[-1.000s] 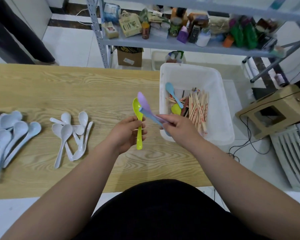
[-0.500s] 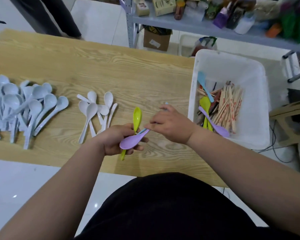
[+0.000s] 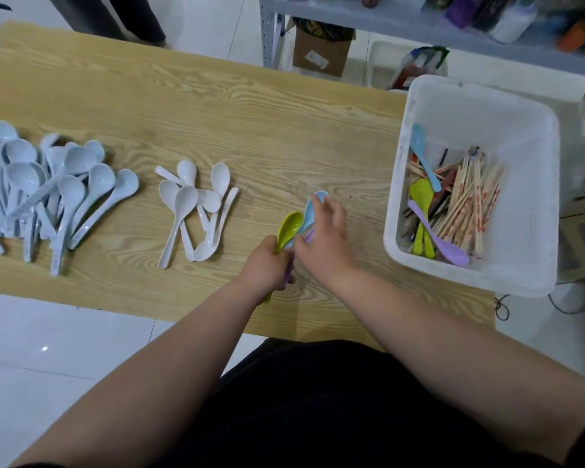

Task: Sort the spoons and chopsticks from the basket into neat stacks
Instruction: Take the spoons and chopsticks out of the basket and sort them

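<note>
My left hand (image 3: 265,268) grips the handles of a small bunch of coloured spoons over the table: a green spoon (image 3: 289,228), a blue spoon (image 3: 309,211) and a purple one mostly hidden beneath. My right hand (image 3: 325,241) rests on top of the blue spoon, fingers curled over its bowl. The white basket (image 3: 534,184) at the right table edge holds a blue spoon (image 3: 423,153), green spoons (image 3: 421,211), a purple spoon (image 3: 439,241) and a bundle of wooden chopsticks (image 3: 470,204).
On the wooden table (image 3: 217,106) lie a heap of pale blue spoons (image 3: 48,190) at the far left and a smaller group of white spoons (image 3: 196,207) in the middle. A metal shelf (image 3: 402,25) with a cardboard box (image 3: 321,49) stands beyond the table.
The purple spoon went from my right hand into the bunch in my left hand. A blue spoon now lies on top of it. Both hands have dropped toward the table.
</note>
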The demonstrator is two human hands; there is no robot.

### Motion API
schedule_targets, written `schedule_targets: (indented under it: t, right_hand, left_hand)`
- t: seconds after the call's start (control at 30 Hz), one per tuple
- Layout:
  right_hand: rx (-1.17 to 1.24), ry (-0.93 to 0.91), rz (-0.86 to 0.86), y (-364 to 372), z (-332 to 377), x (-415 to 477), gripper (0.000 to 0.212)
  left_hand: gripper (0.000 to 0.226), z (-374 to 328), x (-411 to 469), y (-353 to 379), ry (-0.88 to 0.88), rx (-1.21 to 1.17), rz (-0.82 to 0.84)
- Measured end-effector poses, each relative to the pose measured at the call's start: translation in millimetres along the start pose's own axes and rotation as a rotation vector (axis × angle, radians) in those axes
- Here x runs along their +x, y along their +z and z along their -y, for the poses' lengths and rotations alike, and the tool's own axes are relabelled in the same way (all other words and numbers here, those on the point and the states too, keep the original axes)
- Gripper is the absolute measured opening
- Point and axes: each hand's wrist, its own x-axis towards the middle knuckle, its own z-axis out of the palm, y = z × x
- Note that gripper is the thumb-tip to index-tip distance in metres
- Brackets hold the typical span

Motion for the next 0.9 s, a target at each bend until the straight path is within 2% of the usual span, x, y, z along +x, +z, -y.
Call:
schedule_targets:
  t: [0.1, 0.17, 0.2, 0.27, 0.4, 0.57, 0.7, 0.8, 0.9]
  right_hand:
    - [0.138, 0.237, -0.101, 4.2, -4.4, 10.9, 0.079]
    - [0.155, 0.372, 0.019, 5.2, -12.0, 21.2, 0.072]
    - [0.168, 0.396, 0.108, 7.8, -13.9, 24.4, 0.061]
    - [0.166, 0.381, 0.21, 16.3, -15.0, 27.8, 0.042]
    - [0.19, 0.35, 0.246, 30.4, -4.3, 36.2, 0.047]
    - [0.092, 0.316, 0.272, 31.5, 2.1, 47.6, 0.054]
    - [0.013, 0.221, 0.321, 28.0, -3.0, 41.0, 0.062]
    - [-0.099, 0.138, 0.389, 31.2, -6.8, 33.4, 0.063]
    - [-0.113, 0.122, 0.452, 29.2, -4.8, 29.7, 0.054]
  left_hand:
    - [0.008, 4.3, 8.6, 9.5, -0.04, -0.027, -0.114]
    - [0.012, 7.6, 14.9, 10.5, -0.046, 0.014, -0.155]
    - [0.014, 8.7, 18.3, 9.8, -0.035, 0.054, -0.156]
    - [0.018, 9.1, 24.5, 6.1, -0.013, 0.165, -0.174]
    - [0.02, 1.1, 35.9, -4.3, 0.027, 0.303, -0.225]
    - [0.016, -2.1, 42.9, -19.4, 0.045, 0.408, -0.229]
    - [0.04, -1.5, 45.2, -30.5, 0.11, 0.328, -0.265]
    - [0.042, 1.2, 43.5, -28.5, 0.222, 0.433, -0.227]
    - [0.037, 0.0, 41.4, -27.1, 0.211, 0.463, -0.157]
